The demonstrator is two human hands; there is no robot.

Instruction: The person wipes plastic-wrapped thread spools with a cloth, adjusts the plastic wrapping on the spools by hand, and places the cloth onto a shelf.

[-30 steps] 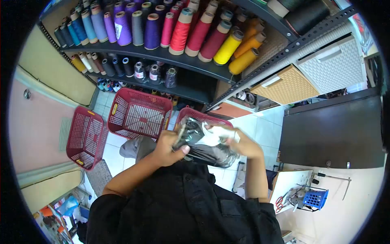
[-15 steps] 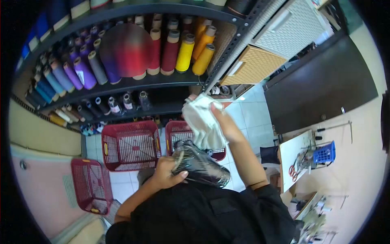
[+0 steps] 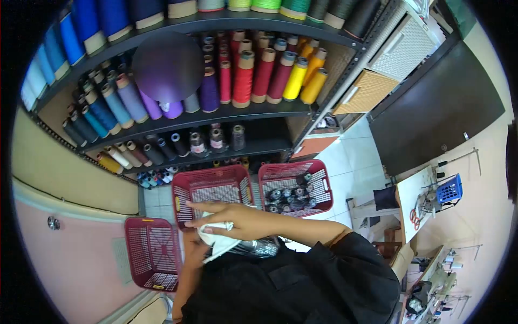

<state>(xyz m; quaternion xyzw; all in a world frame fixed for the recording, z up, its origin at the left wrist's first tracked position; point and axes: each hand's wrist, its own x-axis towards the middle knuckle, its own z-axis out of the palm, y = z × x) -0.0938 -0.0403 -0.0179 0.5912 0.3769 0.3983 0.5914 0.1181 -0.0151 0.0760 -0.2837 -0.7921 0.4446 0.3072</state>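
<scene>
My right hand (image 3: 229, 218) reaches across my body, some fingers stretched out to the left, with a white cloth (image 3: 221, 243) gripped under the palm. Below it, my left hand (image 3: 195, 249) is blurred and partly covered by the cloth. It is at the left end of a dark thread cone in clear plastic wrap (image 3: 261, 247), which lies against my black shirt. The right forearm hides part of the cone. The cloth presses on or near the cone's left end; the exact contact is hidden.
Ahead, a black shelf (image 3: 226, 114) carries rows of coloured thread cones. Red baskets stand on the tiled floor: one at centre (image 3: 213, 175), one at left (image 3: 145, 221), and one at right (image 3: 294, 167) holding several dark wrapped spools. A worktable (image 3: 413, 200) with scissors stands right.
My right hand has swung down and left with the cloth, from above the cone to my left hand. The cone is now largely covered. The view has shifted, showing more of the shelf and right basket.
</scene>
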